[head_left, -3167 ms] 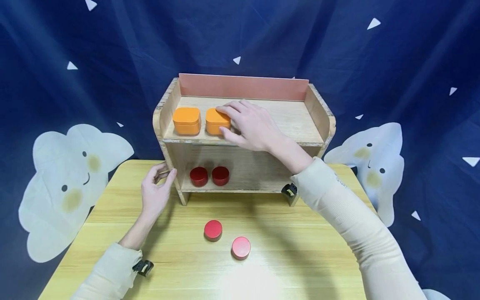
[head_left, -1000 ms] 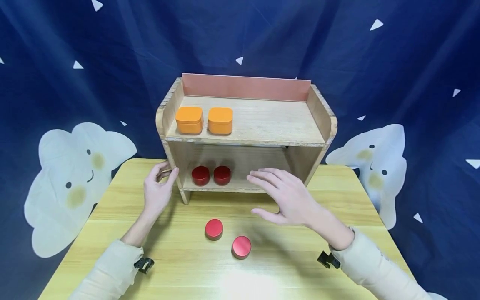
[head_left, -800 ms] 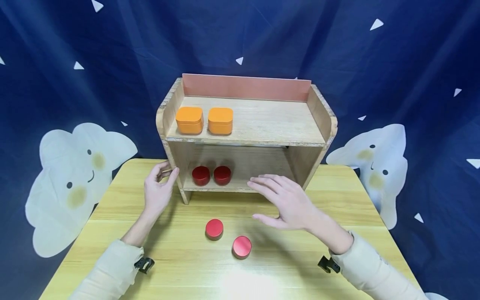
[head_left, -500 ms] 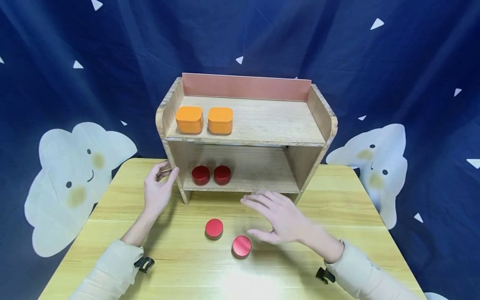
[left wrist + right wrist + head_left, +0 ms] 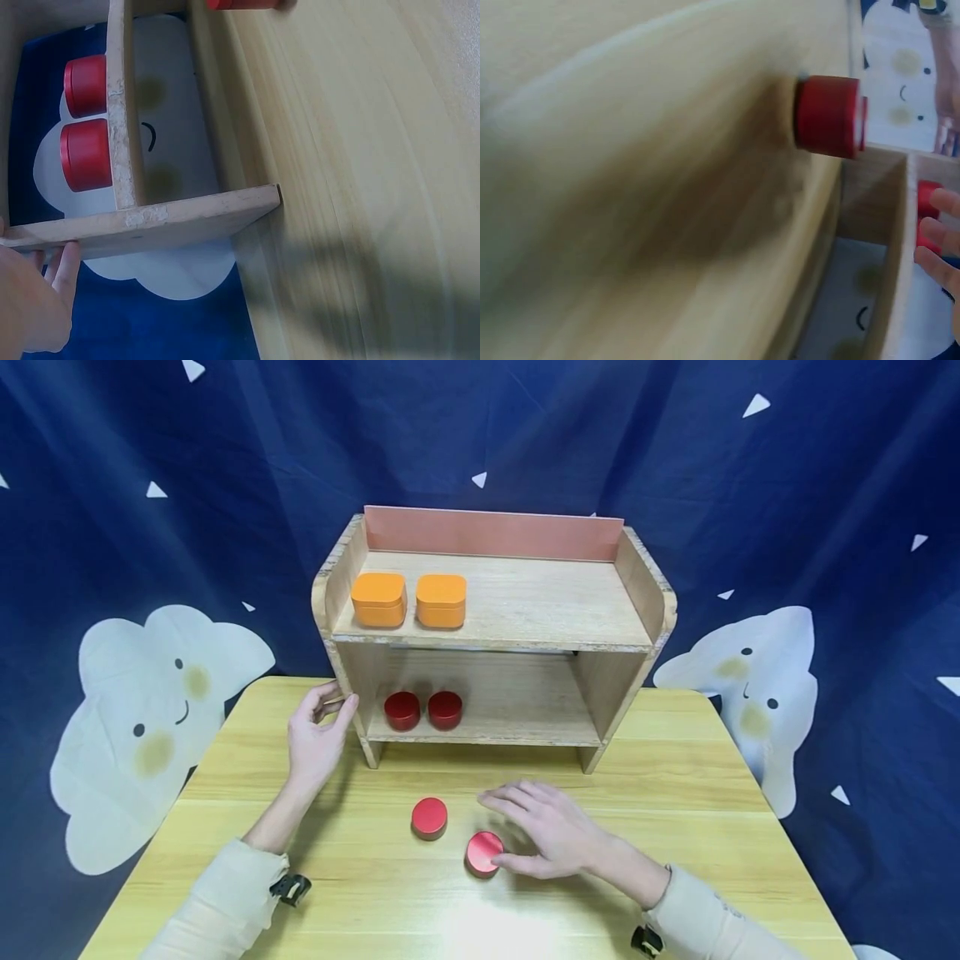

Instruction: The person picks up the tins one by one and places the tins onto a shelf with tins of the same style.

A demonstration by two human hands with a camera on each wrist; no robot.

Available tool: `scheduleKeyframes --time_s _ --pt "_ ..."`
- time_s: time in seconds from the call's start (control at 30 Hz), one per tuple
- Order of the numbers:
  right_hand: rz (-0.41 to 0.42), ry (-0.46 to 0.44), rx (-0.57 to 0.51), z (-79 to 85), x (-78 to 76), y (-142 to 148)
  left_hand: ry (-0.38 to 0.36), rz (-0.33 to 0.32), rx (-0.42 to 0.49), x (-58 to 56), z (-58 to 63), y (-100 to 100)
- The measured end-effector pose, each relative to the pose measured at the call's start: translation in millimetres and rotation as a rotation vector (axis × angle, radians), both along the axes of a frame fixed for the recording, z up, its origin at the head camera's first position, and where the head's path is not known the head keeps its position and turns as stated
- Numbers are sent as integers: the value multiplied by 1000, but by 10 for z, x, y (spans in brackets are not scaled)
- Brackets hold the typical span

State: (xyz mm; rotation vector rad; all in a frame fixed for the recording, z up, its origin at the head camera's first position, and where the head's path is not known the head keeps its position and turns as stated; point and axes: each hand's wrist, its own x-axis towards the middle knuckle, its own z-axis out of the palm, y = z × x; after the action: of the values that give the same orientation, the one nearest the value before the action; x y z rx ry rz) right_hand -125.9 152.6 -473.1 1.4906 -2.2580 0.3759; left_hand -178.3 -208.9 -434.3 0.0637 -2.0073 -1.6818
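Gripping the left side panel of a pale wooden two-tier shelf unit [image 5: 540, 602], the person's left hand [image 5: 318, 735] is near the far left corner of the light yellow wood-grain surface [image 5: 675, 777]. Its fingers are clamped on that panel, the thumb at the front edge and others against the outer face. A black device [image 5: 290, 887] sits at the left cuff.

The shelf unit stands toward the far edge of the surface. On its upper tier, near the left end, is a glossy orange rounded-square lidded box [image 5: 379, 610]; just right of it stands a matching orange box [image 5: 441, 603]. Below, near the left end of the lower tier, a dark red round tin [image 5: 402, 712] and a second dark red tin [image 5: 446, 711] stand side by side.

Between the unit and the near edge of the surface lies a bright red round tin [image 5: 429, 818]. To its right and closer to the near edge is another bright red tin [image 5: 480, 852]. The person's right hand [image 5: 551, 831] is over this one's right side, thumb and fingers apart; whether the thumb touches it cannot be told. Farther right, a white smiling cloud [image 5: 757, 681] decorates the dark blue curtain [image 5: 562, 452].
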Motion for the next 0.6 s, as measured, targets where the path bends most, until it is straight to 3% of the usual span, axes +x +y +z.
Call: scheduleKeyframes --time_s 0.33,0.6 --pt "-61 -119 73 -308 64 1 -3 -8 4 -9 -4 -7" --pt "-71 -184 104 -423 100 -25 -5 0 6 -18 -17 -9"
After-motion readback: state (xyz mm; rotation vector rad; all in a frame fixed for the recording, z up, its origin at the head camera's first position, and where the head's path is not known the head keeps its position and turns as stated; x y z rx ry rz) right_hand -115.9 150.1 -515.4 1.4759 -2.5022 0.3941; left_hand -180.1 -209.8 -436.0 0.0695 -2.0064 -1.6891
